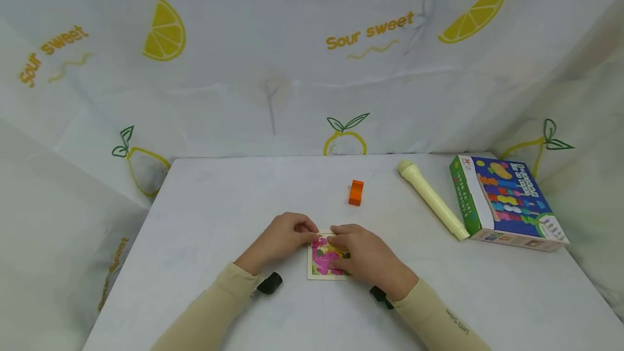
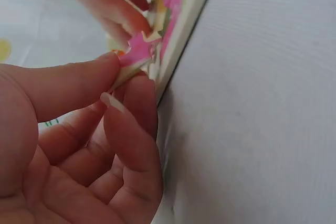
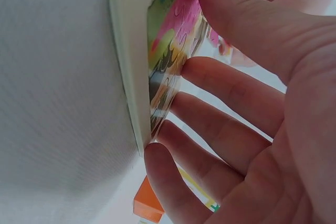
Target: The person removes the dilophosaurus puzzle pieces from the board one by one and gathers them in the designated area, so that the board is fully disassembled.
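A small jigsaw puzzle board (image 1: 324, 277) with a cream frame and a pink, green and yellow picture lies on the table between the two hands. At its upper left corner my left hand (image 1: 285, 236) pinches a pink puzzle piece (image 2: 139, 51) between thumb and forefinger, the piece tilted up just over the board. My right hand (image 1: 368, 256) covers the board's right side. In the right wrist view its extended fingertips (image 3: 190, 67) rest on the puzzle surface, spread along the picture, with the thumb on the pink part.
An orange block (image 1: 356, 193) stands behind the board. Farther right lie a pale yellow stick with a knobbed end (image 1: 433, 199) and a colourful toy box (image 1: 509, 196). A white curtain (image 1: 234, 107) with lemon prints hangs along the table's back edge.
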Demonstrator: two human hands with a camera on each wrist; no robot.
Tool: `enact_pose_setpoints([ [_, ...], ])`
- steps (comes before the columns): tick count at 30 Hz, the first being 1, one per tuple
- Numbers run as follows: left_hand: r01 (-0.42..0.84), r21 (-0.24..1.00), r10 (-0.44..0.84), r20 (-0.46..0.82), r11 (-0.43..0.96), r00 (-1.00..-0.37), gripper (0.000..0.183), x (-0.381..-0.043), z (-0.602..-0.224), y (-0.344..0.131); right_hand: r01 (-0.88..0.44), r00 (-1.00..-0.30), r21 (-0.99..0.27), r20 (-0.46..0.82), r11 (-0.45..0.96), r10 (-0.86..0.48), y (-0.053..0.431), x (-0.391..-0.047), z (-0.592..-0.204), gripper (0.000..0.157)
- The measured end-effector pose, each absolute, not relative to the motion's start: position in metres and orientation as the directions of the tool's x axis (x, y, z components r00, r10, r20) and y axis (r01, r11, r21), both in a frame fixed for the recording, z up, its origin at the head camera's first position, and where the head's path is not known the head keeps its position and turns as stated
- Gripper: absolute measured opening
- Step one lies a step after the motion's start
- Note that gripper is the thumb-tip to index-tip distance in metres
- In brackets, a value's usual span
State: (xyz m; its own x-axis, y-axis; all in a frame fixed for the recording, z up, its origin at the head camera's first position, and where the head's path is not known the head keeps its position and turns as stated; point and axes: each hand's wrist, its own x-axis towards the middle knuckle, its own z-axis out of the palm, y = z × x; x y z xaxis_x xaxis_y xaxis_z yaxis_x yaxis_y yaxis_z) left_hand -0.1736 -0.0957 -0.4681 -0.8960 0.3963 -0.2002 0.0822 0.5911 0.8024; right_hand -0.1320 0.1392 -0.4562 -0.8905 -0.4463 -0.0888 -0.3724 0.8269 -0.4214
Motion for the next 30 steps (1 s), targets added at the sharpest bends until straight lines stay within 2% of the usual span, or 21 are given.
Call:
enact_pose_setpoints([
  [5, 0.006, 0.842, 0.374, -0.233, 0.539, -0.897, 0.012, -0.181, -0.463, -0.123, -0.366, -0.892, -0.429, -0.090, 0.826, -0.443, 0.139, -0.130, -0.454, 0.048],
  [17, -0.168, 0.796, 0.073, -0.257, 0.581, -0.964, 0.030, -0.183, -0.456, -0.258, -0.360, -0.893, -0.447, -0.087, 0.819, -0.441, 0.139, -0.130, -0.454, 0.050],
  [23, -0.153, 0.761, 0.042, -0.231, 0.630, -0.972, 0.030, -0.183, -0.456, -0.277, -0.323, -0.903, -0.422, -0.131, 0.847, -0.410, 0.138, -0.129, -0.454, 0.060],
  [30, -0.160, 0.731, 0.001, -0.215, 0.664, -0.977, 0.025, -0.183, -0.459, -0.282, -0.292, -0.923, -0.396, -0.123, 0.871, -0.365, 0.146, -0.132, -0.452, 0.062],
])
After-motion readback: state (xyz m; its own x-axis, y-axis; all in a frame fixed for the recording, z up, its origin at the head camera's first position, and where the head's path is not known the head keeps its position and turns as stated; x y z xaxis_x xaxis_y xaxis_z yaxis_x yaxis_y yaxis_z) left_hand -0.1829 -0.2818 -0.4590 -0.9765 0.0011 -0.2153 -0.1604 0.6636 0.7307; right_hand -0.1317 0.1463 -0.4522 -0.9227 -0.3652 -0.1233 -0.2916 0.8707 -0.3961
